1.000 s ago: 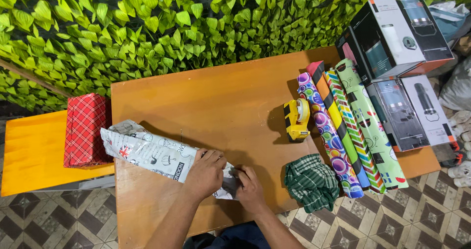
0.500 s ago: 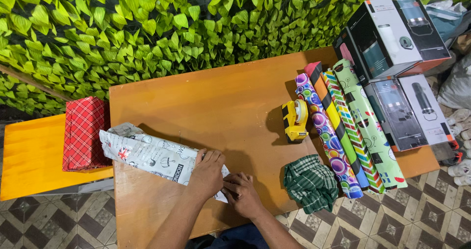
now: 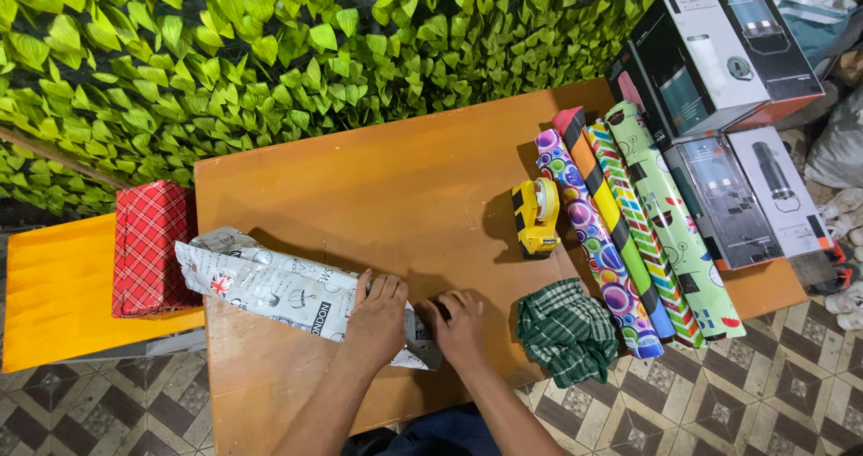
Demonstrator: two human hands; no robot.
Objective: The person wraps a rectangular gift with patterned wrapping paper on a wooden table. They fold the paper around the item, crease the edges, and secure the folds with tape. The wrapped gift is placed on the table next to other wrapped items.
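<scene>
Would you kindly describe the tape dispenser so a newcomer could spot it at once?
Look at the wooden table before the leafy wall. Just left of the wrapping-paper rolls sits the tape dispenser. It is the only yellow, chunky plastic thing there, unlike the long patterned rolls and the green checked cloth.

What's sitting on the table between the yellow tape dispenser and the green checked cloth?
Nothing: in the head view, only bare wooden table separates the yellow tape dispenser from the green checked cloth.
</scene>
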